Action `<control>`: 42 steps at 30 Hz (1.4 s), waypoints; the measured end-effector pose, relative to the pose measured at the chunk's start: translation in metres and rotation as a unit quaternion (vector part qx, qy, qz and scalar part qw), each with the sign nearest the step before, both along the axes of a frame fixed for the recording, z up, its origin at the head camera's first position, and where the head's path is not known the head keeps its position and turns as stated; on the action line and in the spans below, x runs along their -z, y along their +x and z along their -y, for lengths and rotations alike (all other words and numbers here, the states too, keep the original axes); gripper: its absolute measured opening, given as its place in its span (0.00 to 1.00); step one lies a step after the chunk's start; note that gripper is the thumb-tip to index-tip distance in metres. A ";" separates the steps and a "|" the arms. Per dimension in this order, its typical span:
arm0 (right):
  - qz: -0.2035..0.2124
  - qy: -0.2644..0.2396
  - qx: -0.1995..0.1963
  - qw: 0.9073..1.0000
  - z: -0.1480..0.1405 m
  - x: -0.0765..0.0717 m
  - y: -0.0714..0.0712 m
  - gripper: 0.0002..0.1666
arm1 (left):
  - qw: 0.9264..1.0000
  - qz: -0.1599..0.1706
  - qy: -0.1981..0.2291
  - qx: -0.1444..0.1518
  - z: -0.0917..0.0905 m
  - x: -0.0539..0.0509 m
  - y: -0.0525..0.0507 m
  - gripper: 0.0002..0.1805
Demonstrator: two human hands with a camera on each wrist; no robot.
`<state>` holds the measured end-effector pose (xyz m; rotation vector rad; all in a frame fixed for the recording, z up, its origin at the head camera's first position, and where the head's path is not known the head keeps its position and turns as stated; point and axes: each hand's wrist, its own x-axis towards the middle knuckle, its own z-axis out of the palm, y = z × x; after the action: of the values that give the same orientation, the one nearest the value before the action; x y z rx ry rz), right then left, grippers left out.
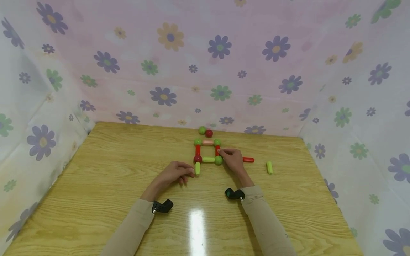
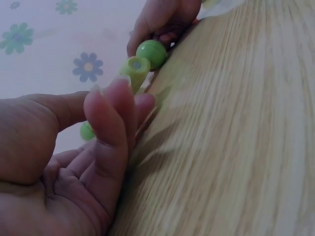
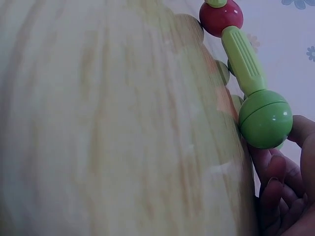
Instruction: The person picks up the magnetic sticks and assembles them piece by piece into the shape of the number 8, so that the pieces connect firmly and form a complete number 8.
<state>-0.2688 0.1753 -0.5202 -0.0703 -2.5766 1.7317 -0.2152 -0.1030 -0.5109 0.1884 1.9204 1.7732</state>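
Note:
A square of rods and balls lies on the table. Its sides are a pink rod [image 1: 208, 142], a left red rod [image 1: 198, 150], a right red rod [image 1: 217, 148] and a yellow-green rod [image 1: 208, 160]. Three corners are green balls, among them the near-right green ball [image 3: 266, 119]; the fourth is a dark red ball [image 1: 197, 159]. My right hand [image 1: 233, 160] pinches the right red rod just above that green ball. From the dark red ball, another yellow-green rod [image 1: 197, 169] points toward me. Beside its left side, my left hand [image 1: 174, 173] rests with loosely bent fingers.
Behind the square sit a loose green ball [image 1: 202, 130] and a loose dark red ball [image 1: 209, 133]. To the right lie a loose red rod [image 1: 248, 160] and a loose yellow-green rod [image 1: 269, 168]. Flowered cloth [image 1: 195, 71] hangs behind the wooden table [image 1: 128, 156].

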 end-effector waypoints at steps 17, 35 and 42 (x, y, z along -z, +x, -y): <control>-0.003 -0.012 0.011 1.000 -0.004 -0.001 0.004 0.18 | 0.990 -0.090 0.012 -0.103 0.001 0.003 -0.033 0.18; 0.009 -0.014 0.021 1.000 -0.003 -0.003 0.003 0.20 | 0.975 -0.112 0.065 -0.183 -0.022 -0.005 -0.085 0.18; 0.017 -0.019 0.023 0.999 -0.001 -0.004 0.002 0.20 | 0.979 -0.147 0.029 -0.140 -0.030 -0.037 -0.107 0.19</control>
<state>-0.2670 0.1759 -0.5164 -0.1602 -2.5443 1.7796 -0.3222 -0.0732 -0.4742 0.2200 2.1922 2.0832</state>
